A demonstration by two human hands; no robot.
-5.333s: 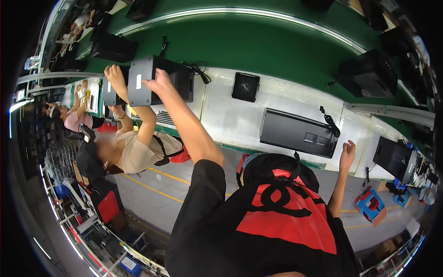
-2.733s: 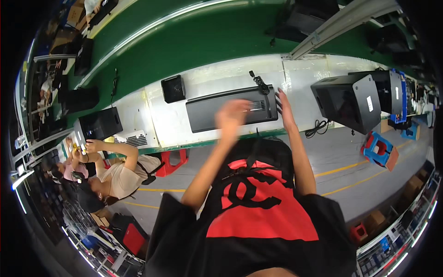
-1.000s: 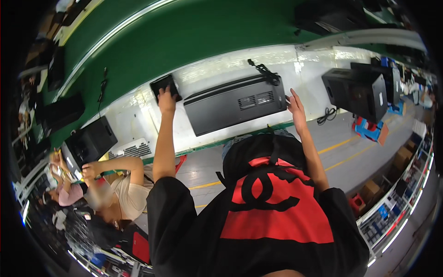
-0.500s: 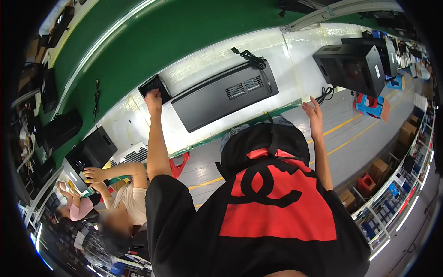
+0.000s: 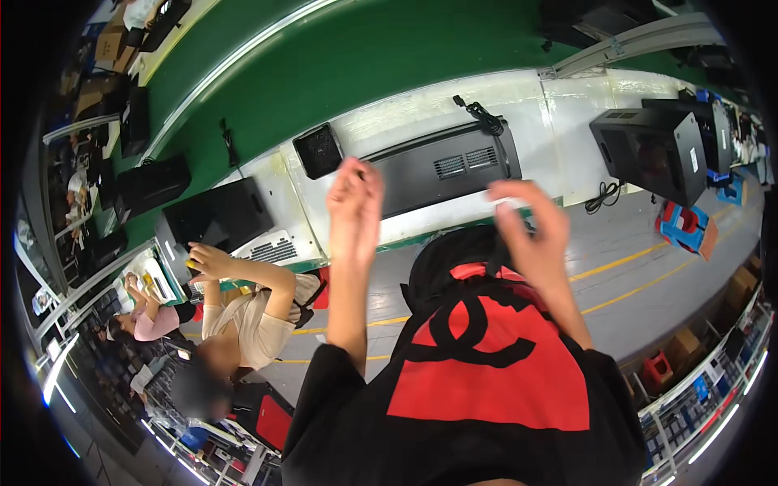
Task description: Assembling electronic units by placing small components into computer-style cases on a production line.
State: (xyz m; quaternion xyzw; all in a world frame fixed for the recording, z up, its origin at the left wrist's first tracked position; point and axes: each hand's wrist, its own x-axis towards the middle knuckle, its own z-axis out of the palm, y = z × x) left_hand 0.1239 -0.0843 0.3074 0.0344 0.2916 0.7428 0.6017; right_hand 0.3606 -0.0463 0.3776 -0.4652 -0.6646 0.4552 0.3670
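Observation:
My left hand [image 5: 355, 198] is raised over the near left end of a black computer case [image 5: 413, 174] lying on its side on the white bench. Its fingers are bent and pressed together; whatever they pinch is too small to make out. A shallow black tray [image 5: 318, 151] with dark contents sits just beyond that hand. My right hand [image 5: 531, 231] hovers at the case's near right corner, thumb and fingers apart, holding nothing I can see. A coiled black power cord [image 5: 484, 119] rests at the case's far right edge, near two slotted vents.
Upright black cases [image 5: 652, 150] stand on the right, with another cord [image 5: 604, 197] by the bench edge. To the left, a co-worker [image 5: 251, 324] handles a dark case [image 5: 219, 215]. A green belt [image 5: 389, 57] runs behind the bench. A blue-red stool [image 5: 685, 227] is on the floor.
My left hand has left the black tray and come back toward me with fingers closed. My right hand has moved inward and up toward the case. The whole view has shifted rightward.

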